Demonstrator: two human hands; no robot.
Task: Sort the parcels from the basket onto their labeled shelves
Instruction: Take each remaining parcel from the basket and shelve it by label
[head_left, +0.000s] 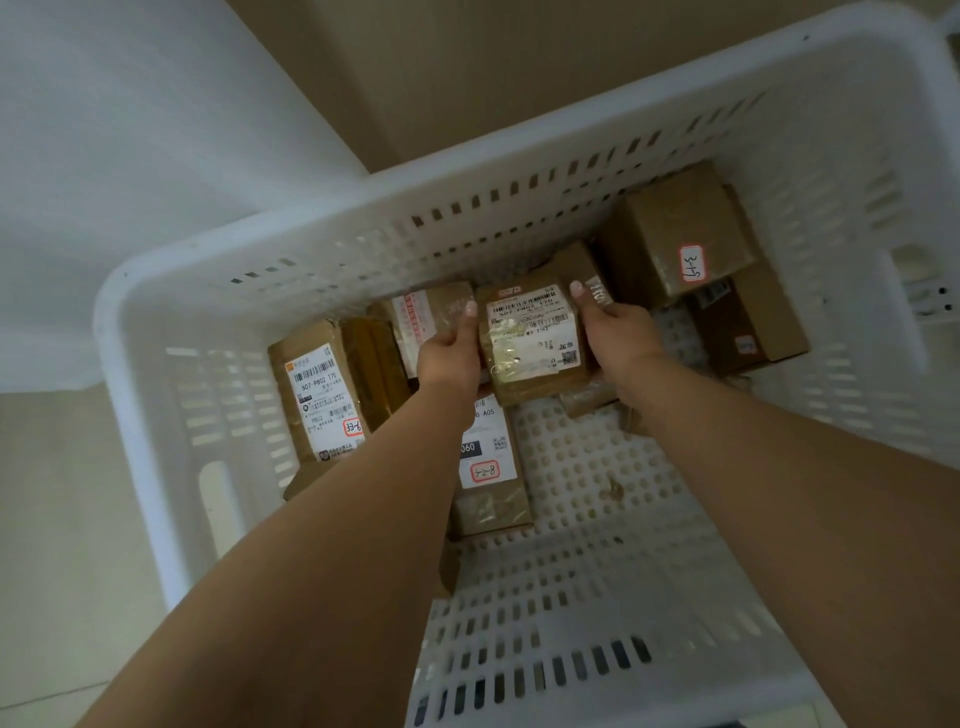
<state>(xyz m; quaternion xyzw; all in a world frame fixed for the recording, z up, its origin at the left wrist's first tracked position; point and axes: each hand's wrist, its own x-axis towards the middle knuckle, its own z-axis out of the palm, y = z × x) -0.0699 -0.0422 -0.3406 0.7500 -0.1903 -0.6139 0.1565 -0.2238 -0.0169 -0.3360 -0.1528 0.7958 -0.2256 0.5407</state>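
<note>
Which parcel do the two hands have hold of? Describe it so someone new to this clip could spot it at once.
Look inside the white slotted basket, near the middle of its far wall. There the left hand and right hand grip the two sides of a brown cardboard parcel. Unlike its neighbours, it is held between both hands, its white printed shipping label under glossy tape facing up.

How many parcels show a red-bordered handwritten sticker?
3: far-right box, tall left box, box under the left forearm. The held parcel shows none; others may be hidden.
</note>
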